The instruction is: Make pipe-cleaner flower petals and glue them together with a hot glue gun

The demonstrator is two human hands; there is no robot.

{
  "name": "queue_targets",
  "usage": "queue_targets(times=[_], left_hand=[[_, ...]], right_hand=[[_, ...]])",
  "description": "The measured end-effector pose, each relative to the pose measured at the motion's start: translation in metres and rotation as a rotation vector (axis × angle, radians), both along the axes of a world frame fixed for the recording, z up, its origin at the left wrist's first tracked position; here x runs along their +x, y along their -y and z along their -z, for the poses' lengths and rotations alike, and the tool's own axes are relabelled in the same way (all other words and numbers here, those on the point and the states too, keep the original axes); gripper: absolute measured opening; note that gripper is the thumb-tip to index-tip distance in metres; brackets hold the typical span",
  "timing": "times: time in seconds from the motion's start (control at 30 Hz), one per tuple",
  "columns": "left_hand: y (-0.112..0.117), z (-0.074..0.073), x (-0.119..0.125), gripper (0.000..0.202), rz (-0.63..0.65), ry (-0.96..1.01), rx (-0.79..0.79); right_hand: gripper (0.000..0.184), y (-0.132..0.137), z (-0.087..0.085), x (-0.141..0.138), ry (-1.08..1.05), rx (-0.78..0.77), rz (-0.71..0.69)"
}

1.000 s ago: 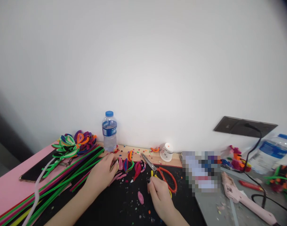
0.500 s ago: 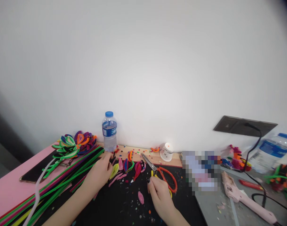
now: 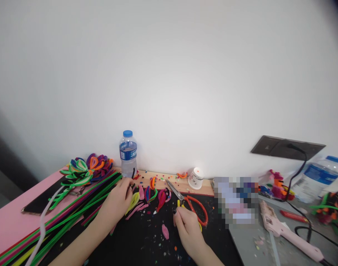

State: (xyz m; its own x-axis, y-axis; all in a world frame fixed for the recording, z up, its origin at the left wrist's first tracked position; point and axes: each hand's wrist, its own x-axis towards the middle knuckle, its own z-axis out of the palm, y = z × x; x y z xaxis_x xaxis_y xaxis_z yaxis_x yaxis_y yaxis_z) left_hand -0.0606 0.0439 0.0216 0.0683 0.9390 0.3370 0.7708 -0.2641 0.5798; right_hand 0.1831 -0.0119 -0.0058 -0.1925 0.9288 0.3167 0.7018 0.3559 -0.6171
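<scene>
My left hand [image 3: 119, 197] is closed at the left side of the black mat, its fingertips pinching a short black pipe cleaner [image 3: 134, 172] that sticks upward. Looped petals of yellow pipe cleaner [image 3: 133, 203] and crimson pipe cleaner [image 3: 161, 200] lie to its right. My right hand [image 3: 188, 226] is closed over the handles of a pair of scissors [image 3: 176, 191]. One red handle loop shows beside the hand, and yellow parts show on both sides of it; the rest is covered. The blades point up and left. A flat pink petal [image 3: 165, 231] lies left of this hand.
Long pipe cleaners [image 3: 74, 218] and a bunch of pipe-cleaner flowers [image 3: 88, 168] fill the left. A water bottle [image 3: 128, 155] and an overturned paper cup [image 3: 196, 178] stand by the wall. A pink glue gun [image 3: 291, 234] with a black cord lies right.
The black pipe cleaner in my left hand now stands up higher, in front of the bottle. My left hand has shifted slightly; my right hand and the scissors stay in place.
</scene>
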Motion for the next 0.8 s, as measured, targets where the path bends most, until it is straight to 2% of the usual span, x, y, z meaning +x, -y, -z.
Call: queue_targets(times=[0.07, 0.13, 0.27, 0.37, 0.53, 0.7, 0.8], left_hand=[[0.003, -0.003, 0.002, 0.014, 0.031, 0.115, 0.076], [0.007, -0.005, 0.008, 0.013, 0.056, 0.294, 0.054], [0.019, -0.004, 0.030, 0.019, 0.137, 0.833, -0.258], [0.030, 0.000, 0.051, 0.027, 0.153, 1.081, -0.418], [0.044, 0.016, 0.074, 0.040, 0.194, 1.181, -0.651], [0.047, 0.029, 0.076, 0.037, 0.330, 1.141, -0.626], [0.046, 0.031, 0.075, 0.037, 0.305, 1.158, -0.614]], right_hand=[[0.035, 0.000, 0.000, 0.000, 0.001, 0.000, 0.002], [0.035, 0.000, -0.001, 0.000, 0.008, 0.001, 0.005], [0.026, 0.002, -0.003, -0.001, 0.026, 0.011, -0.028], [0.016, 0.004, -0.002, -0.003, 0.017, -0.004, -0.115], [0.015, 0.008, -0.005, -0.002, -0.023, -0.011, -0.252], [0.018, 0.010, -0.012, -0.002, -0.049, 0.021, -0.313], [0.025, 0.009, -0.011, -0.002, -0.035, 0.011, -0.316]])
